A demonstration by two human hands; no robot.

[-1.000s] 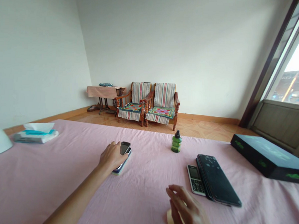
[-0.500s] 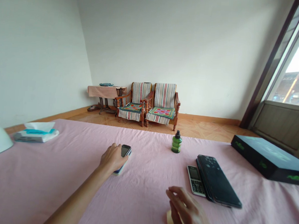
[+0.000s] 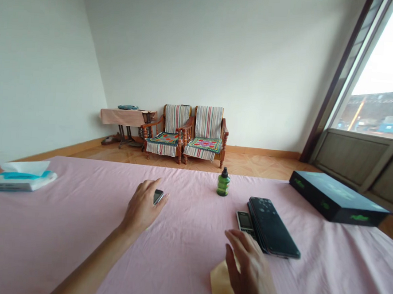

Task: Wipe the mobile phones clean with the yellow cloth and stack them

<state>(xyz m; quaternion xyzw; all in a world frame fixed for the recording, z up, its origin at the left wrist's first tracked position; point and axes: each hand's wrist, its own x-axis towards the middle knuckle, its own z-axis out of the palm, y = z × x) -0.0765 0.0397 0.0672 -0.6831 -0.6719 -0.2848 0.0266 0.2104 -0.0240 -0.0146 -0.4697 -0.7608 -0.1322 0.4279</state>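
Observation:
My left hand [image 3: 143, 204] is over a small phone [image 3: 158, 196] on the pink cloth, thumb and fingers apart; most of the phone is hidden beneath the hand. My right hand [image 3: 247, 261] hovers with loosely stretched fingers close to a keypad phone [image 3: 244, 220], covering its lower part. Beneath that hand lies a pale yellow cloth [image 3: 221, 279], partly hidden by the palm. Beside the keypad phone rests a stack of dark smartphones [image 3: 274, 229], the top one with its screen up. A green bottle [image 3: 223, 184] with a black cap stands upright farther back.
A pink cloth [image 3: 176, 252] covers the table. On the left sits a pack of tissues [image 3: 24, 181], and at the right a black box [image 3: 338, 198] with green marks. Two wooden armchairs [image 3: 202, 138] and a covered side table [image 3: 127, 117] stand by the far wall.
My left hand's fingers have spread over the small phone. My right hand has moved forward toward the keypad phone, baring more of the yellow cloth. The view has turned slightly right.

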